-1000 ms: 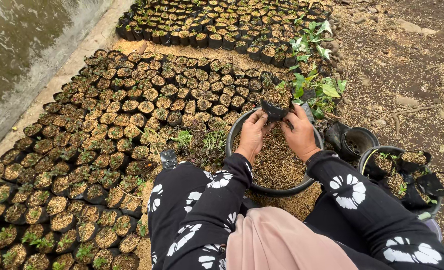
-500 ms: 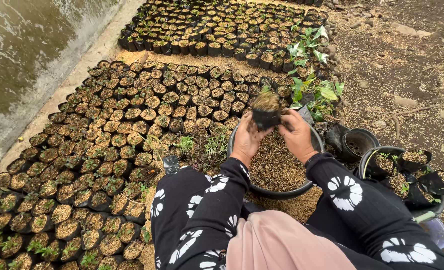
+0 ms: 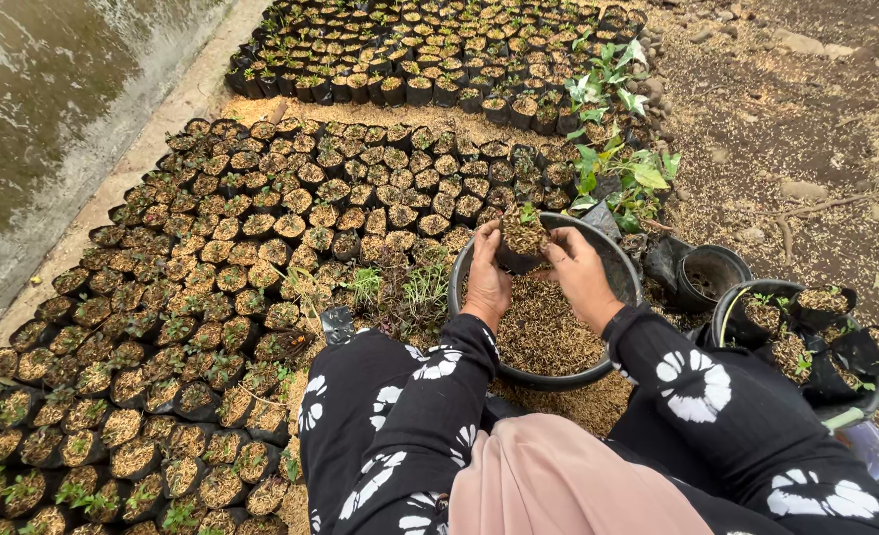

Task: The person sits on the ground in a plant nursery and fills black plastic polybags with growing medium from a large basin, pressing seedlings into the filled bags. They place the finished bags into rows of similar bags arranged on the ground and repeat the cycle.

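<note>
Both of your hands are closed around one small black seedling bag (image 3: 522, 241), packed with husk-like growing mix and showing a bit of green at its top: your left hand (image 3: 486, 280) grips its left side with the fingers wrapped around the wall, and your right hand (image 3: 578, 275) clamps the right side, thumb toward the rim. You hold the bag upright over the far part of a round black basin (image 3: 613, 260), which is partly filled with the same brown mix and sits on the ground just ahead of your knees (your sleeves are black with a white flower print). Loose mix lies spilled on the ground around the basin's near edge. To your right, just beside the basin, stands an empty black pot (image 3: 707, 277), and next to it a black tub (image 3: 757, 297) holding several filled bags with small sprouts. To your left and ahead, rows of filled seedling bags (image 3: 212, 297) stand close together across the ground, and a second block of bags (image 3: 430, 50) stands farther off. A few leafy green plants (image 3: 623, 173) grow just beyond the basin, and a concrete edge with water (image 3: 53, 109) runs along the far left.
</note>
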Demonstrator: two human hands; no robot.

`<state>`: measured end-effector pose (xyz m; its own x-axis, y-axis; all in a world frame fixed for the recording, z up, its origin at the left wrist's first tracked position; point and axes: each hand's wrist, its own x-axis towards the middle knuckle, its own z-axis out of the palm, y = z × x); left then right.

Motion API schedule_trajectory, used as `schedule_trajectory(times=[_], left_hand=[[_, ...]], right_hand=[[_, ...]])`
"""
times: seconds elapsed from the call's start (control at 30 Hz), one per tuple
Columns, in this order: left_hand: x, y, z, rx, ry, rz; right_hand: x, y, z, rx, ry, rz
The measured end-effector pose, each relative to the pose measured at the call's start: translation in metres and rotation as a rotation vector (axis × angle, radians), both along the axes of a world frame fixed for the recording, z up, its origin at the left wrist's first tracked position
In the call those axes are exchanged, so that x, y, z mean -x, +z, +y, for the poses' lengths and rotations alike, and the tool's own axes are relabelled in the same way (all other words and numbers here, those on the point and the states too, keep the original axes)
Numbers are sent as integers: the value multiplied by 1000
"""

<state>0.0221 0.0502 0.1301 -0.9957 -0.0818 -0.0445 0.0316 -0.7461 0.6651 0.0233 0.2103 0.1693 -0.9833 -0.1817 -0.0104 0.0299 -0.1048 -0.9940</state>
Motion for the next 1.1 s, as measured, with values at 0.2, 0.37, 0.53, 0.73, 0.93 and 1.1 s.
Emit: schedule_trajectory(times=[0.2,0.37,0.53,0.73,0.93,1.1], left_hand=[[2,-4,3,28,-123,-60],[-3,2,5,67,-115,2],[-9,12,9,99,-182,-251],[-12,16,17,43,-195,-190],[-4,-1,18,-29,-197,-188],[3,-11,18,-180,-166,-195]], right_hand=[[16,2,12,-135,-52,-27],[26,6,21,-226,-45,-75],[27,11,27,-227,-48,-56],[23,13,26,-530,-112,151],[29,0,24,-154,-58,153],[35,-11,24,-21,-7,66]])
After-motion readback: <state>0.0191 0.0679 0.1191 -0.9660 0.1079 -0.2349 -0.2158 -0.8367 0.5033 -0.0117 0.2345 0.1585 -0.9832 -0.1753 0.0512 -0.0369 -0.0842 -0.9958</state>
